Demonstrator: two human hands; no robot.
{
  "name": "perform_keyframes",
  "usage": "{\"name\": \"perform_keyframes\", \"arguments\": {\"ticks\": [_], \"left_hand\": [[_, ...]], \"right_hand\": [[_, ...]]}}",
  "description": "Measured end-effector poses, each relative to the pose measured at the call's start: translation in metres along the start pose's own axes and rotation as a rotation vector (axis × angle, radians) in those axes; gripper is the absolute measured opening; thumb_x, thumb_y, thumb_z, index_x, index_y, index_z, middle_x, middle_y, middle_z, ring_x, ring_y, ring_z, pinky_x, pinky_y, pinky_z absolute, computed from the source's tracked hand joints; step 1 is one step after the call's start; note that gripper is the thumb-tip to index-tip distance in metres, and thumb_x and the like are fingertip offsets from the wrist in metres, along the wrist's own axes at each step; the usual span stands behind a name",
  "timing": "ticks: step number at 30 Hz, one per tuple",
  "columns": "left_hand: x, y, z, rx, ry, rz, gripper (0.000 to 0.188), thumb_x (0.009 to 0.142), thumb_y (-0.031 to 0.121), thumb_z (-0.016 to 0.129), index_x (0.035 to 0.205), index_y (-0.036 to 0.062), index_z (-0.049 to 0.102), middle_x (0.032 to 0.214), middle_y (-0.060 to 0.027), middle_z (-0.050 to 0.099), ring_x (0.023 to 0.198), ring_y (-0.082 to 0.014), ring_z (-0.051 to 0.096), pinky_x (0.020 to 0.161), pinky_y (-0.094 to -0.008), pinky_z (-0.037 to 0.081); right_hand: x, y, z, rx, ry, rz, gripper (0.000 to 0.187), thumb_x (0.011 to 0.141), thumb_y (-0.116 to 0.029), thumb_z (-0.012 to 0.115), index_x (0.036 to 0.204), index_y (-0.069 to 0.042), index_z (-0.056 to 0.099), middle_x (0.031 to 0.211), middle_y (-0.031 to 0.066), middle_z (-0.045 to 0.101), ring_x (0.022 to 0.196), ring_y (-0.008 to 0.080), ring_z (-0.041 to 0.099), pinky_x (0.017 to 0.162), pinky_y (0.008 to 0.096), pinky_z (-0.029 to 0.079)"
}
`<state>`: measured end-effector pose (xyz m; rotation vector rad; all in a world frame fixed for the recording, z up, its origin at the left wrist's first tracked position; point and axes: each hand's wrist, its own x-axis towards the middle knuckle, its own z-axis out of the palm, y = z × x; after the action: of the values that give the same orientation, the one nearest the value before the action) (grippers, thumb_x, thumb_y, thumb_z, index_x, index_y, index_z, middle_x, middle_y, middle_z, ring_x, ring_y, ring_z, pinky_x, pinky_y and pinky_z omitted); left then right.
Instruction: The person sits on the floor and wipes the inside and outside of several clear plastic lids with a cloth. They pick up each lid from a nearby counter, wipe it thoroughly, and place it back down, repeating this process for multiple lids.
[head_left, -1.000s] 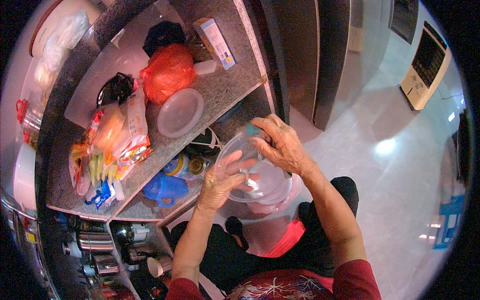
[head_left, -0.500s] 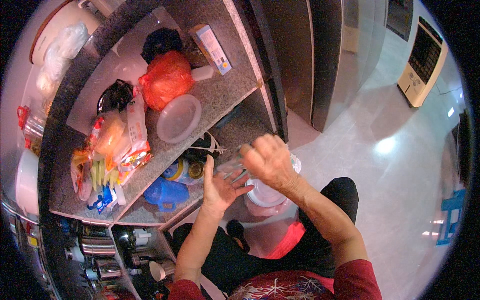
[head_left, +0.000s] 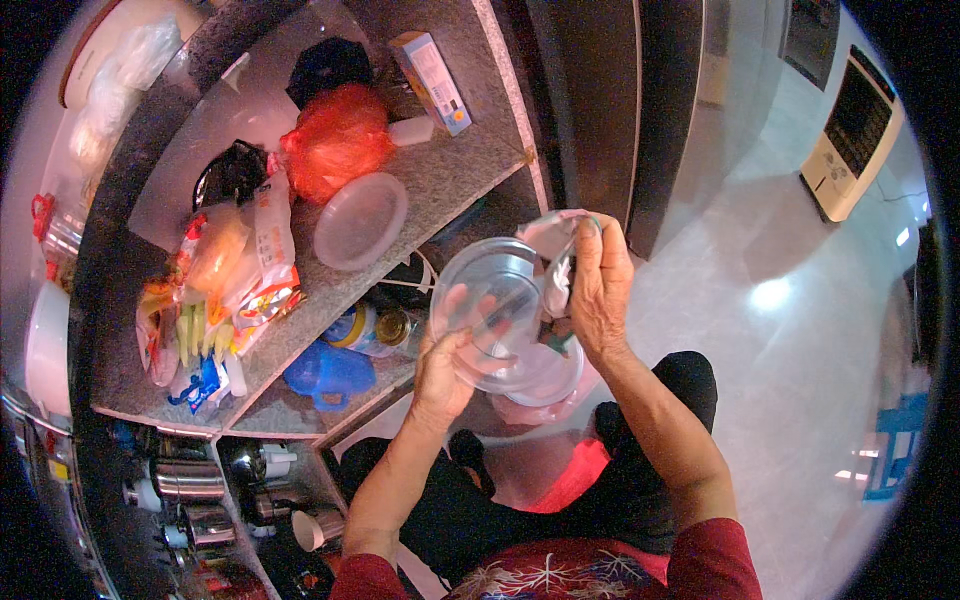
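Observation:
My left hand (head_left: 446, 372) grips a clear round plastic tub (head_left: 497, 262) at its lower left, and its fingers show through the see-through wall. The tub is tilted, with its round face toward me. My right hand (head_left: 602, 290) is closed on a crumpled shiny sheet (head_left: 560, 285), silvery and pinkish, held up beside the tub's right edge. Whether it is foil, film or cloth I cannot tell. Below the tub, partly hidden by it, stands a whitish round container (head_left: 553, 372) on something pink.
On the stone shelf to the left lie a translucent round lid (head_left: 361, 222), a red plastic bag (head_left: 340, 140), a small box (head_left: 430, 82) and food packets (head_left: 225, 270). Beneath are a blue jug (head_left: 330, 376) and jars (head_left: 393, 328). An air cooler (head_left: 850, 140) stands on the floor at far right.
The clear tub has turned from nearly edge-on to face me, in my left hand's grip. My right hand has moved right and up, and the shiny sheet now shows in it.

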<state>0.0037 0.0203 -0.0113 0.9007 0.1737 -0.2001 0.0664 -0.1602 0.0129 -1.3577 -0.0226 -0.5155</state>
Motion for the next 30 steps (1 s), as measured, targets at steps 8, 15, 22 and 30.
{"name": "perform_keyframes", "arguments": {"ticks": [8, 15, 22, 30], "left_hand": [[-0.002, 0.0, 0.012, -0.01, -0.115, 0.022, 0.06, 0.097, 0.034, 0.048, 0.148, 0.0212, 0.019, 0.141, -0.0165, 0.042, 0.116, -0.0383, 0.053, 0.079, -0.0624, 0.054], [0.001, 0.012, 0.01, 0.254, -0.02, 0.328, 0.053, 0.1, 0.039, 0.04, 0.146, 0.0132, 0.029, 0.144, -0.0145, 0.04, 0.128, -0.0317, 0.044, 0.107, -0.0419, 0.037], [-0.005, 0.002, 0.002, 0.213, -0.011, 0.175, 0.055, 0.101, 0.046, 0.033, 0.149, 0.019, 0.025, 0.147, -0.007, 0.036, 0.129, -0.0269, 0.043, 0.105, -0.0402, 0.039], [-0.009, 0.013, 0.02, 0.139, -0.114, 0.059, 0.063, 0.099, 0.039, 0.044, 0.15, 0.0239, 0.01, 0.139, -0.0235, 0.041, 0.112, -0.0431, 0.057, 0.067, -0.0543, 0.06]], "right_hand": [[-0.029, 0.02, 0.005, -0.868, -0.416, -0.506, 0.052, 0.081, -0.028, 0.064, 0.127, -0.011, 0.049, 0.135, 0.0182, 0.04, 0.121, 0.0348, 0.04, 0.09, 0.0486, 0.036], [-0.061, 0.025, 0.003, -0.68, -0.855, -0.728, 0.053, 0.081, -0.025, 0.061, 0.129, -0.008, 0.049, 0.142, 0.0171, 0.038, 0.122, 0.0352, 0.043, 0.088, 0.0448, 0.043], [-0.056, 0.019, 0.024, -0.645, -0.696, -0.838, 0.042, 0.08, -0.021, 0.057, 0.119, -0.006, 0.054, 0.127, 0.0129, 0.05, 0.118, 0.0313, 0.045, 0.085, 0.0431, 0.042], [-0.021, 0.025, 0.027, -0.851, -0.261, -0.66, 0.043, 0.075, -0.016, 0.062, 0.117, -0.01, 0.054, 0.117, 0.0127, 0.052, 0.106, 0.0313, 0.049, 0.085, 0.0424, 0.04]]}}
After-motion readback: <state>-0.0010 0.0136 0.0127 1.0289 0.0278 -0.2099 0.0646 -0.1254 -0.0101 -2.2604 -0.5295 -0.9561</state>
